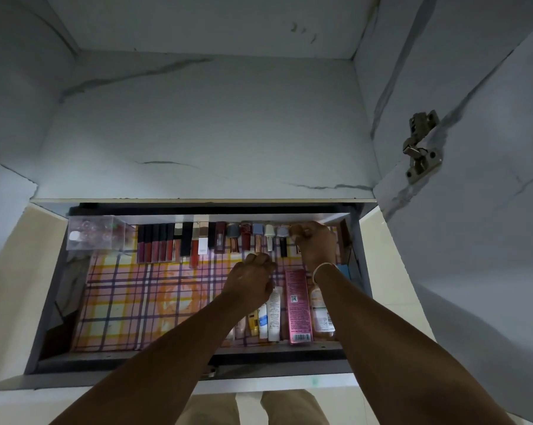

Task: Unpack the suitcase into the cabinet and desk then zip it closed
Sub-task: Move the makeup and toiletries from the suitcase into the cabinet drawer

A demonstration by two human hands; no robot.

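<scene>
- Drawer [53, 302] pulled out of the cabinet [197, 133], lined with a plaid sheet [130, 302] in pink, yellow and purple.
- Along its far edge lies a row of cosmetics [197, 240]: dark-capped lip tubes on the left, small bottles with grey, blue and white caps toward the right.
- Right hand [315, 243] is at the right end of that row, fingers curled and pinching something small at the far edge; what it grasps is too hidden to name.
- A bangle [320, 268] circles the right wrist.
- Left hand [253, 277] hovers just near of the row, left of the right hand, fingers curled in; I cannot tell whether it holds anything.
- Near the drawer's front right, a pink box [299, 308] lies flat, with a clear bottle [322, 314] touching its right side and white tubes [272, 314] just to its left, partly under the left forearm.
- A clear plastic box [96, 233] sits in the far left corner.
- Above the drawer, a marble-patterned shelf [197, 191] of the cabinet.
- On the right, the open cabinet door [473, 179] with a metal hinge [421, 145].
- Suitcase is not in view.
</scene>
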